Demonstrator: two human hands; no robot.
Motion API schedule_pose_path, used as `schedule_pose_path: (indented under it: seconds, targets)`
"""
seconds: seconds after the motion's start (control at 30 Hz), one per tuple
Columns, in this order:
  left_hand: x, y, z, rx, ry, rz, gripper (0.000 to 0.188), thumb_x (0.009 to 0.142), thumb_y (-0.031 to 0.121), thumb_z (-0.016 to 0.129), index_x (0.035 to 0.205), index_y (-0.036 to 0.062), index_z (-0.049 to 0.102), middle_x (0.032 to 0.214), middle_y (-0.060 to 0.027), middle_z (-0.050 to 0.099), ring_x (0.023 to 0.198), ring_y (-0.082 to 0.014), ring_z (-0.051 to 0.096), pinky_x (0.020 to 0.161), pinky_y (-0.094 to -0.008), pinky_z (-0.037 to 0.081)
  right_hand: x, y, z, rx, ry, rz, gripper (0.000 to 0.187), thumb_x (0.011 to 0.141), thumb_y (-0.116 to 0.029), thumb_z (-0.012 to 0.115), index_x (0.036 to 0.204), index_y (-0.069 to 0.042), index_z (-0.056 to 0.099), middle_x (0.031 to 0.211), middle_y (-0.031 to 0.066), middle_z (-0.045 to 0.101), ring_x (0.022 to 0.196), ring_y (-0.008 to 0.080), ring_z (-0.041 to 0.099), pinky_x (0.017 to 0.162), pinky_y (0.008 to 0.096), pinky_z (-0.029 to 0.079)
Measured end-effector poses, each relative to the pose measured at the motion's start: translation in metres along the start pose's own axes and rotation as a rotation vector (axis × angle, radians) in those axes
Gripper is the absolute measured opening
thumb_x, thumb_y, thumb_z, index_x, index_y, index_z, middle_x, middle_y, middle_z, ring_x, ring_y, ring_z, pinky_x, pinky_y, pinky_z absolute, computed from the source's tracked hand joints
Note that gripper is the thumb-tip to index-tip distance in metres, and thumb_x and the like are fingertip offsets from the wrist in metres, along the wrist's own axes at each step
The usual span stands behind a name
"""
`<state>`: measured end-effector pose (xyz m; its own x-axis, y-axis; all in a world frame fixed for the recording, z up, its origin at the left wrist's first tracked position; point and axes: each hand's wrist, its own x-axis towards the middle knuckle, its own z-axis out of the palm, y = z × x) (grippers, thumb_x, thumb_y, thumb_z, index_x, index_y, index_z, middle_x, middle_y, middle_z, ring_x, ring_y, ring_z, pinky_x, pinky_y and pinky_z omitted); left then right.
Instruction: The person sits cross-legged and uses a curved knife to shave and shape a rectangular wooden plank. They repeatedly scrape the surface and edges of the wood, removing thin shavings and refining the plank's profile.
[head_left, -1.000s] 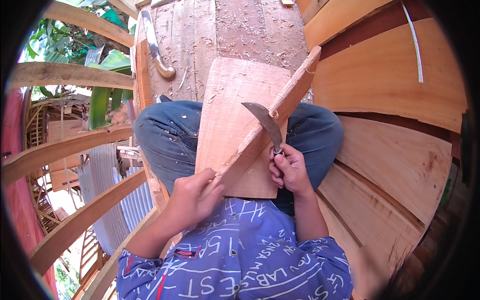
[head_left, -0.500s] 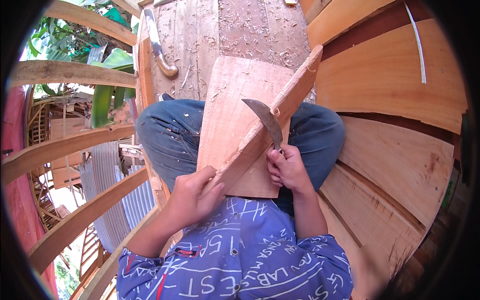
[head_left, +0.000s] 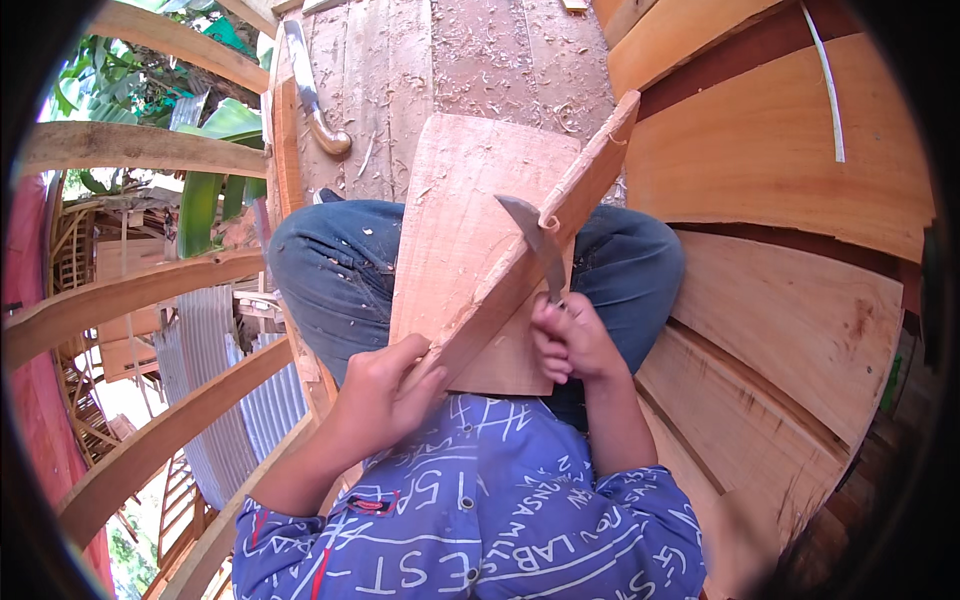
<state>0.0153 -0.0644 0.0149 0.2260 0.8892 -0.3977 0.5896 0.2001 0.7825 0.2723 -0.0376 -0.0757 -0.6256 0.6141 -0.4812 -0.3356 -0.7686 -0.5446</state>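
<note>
My left hand [head_left: 385,392] grips the near end of a narrow wooden board [head_left: 590,185] that stands on edge and slants away to the far right. Closed around the handle of a curved knife [head_left: 537,236] is my right hand [head_left: 575,338]. The blade lies against the board's upper edge, where a curled shaving [head_left: 550,224] clings. Beneath the narrow board, a wider pale board [head_left: 465,200] rests across my lap between my knees. Most of the knife's handle is hidden in my fingers.
A large knife with a curved wooden handle [head_left: 330,135] lies on the plank floor [head_left: 385,60] at the far left. Shavings are scattered over the planks. A slatted wooden railing [head_left: 150,285] runs along my left; wide wooden panels [head_left: 780,160] stand close on my right.
The curved knife has tipped slightly, its blade now turned more edge-on to the view. My left hand and both boards keep nearly the same place.
</note>
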Motion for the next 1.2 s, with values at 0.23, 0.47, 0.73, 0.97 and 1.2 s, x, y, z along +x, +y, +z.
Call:
schedule_pose_path:
  seconds: [0.23,0.47,0.73,0.97,1.2]
  targets:
    - [0.002,0.004,-0.004,0.03,-0.035,-0.01,0.013,0.084,0.006,0.067,0.089,-0.0036,0.059,0.07,-0.0196,0.063,0.065,-0.0232,0.067,0.058,-0.0312,0.047,0.004,0.008,0.013,-0.003,0.227,-0.125,0.028,0.099,-0.026,0.059,0.082,-0.005,0.054,0.053,-0.0034,0.041,0.038,0.0056,0.038,0.034,0.0228,0.032]
    - [0.002,0.003,-0.001,0.003,-0.009,0.004,0.013,0.083,0.005,0.067,0.088,-0.0035,0.058,0.069,-0.0205,0.061,0.06,-0.0224,0.063,0.056,-0.0318,0.046,0.003,0.001,0.003,-0.192,0.462,-0.347,0.018,0.099,-0.019,0.059,0.089,-0.005,0.053,0.054,-0.0045,0.04,0.041,0.0042,0.038,0.036,0.0227,0.032]
    - [0.002,0.001,0.0,-0.001,-0.005,0.001,0.014,0.083,0.005,0.067,0.088,-0.004,0.058,0.069,-0.0201,0.061,0.061,-0.0225,0.064,0.057,-0.0313,0.046,-0.003,0.0,0.0,-0.022,0.064,-0.015,0.034,0.1,-0.033,0.056,0.081,-0.006,0.048,0.052,-0.0013,0.039,0.036,0.0068,0.036,0.032,0.0239,0.031]
    - [0.002,0.003,0.0,0.005,-0.016,-0.017,0.013,0.083,0.004,0.067,0.088,-0.0049,0.058,0.07,-0.0199,0.061,0.065,-0.0231,0.067,0.059,-0.0313,0.047,-0.004,-0.001,0.003,-0.011,0.09,-0.032,0.037,0.1,-0.035,0.055,0.077,-0.008,0.045,0.05,-0.0017,0.038,0.035,0.0067,0.035,0.031,0.0243,0.031]
    - [0.003,0.002,-0.001,0.021,-0.021,-0.005,0.013,0.083,0.004,0.067,0.089,-0.0049,0.059,0.07,-0.0202,0.061,0.065,-0.0231,0.067,0.06,-0.0312,0.048,-0.005,-0.006,-0.005,-0.133,0.045,0.021,0.041,0.099,-0.036,0.057,0.074,-0.006,0.045,0.05,-0.0012,0.037,0.036,0.007,0.036,0.031,0.0247,0.031]
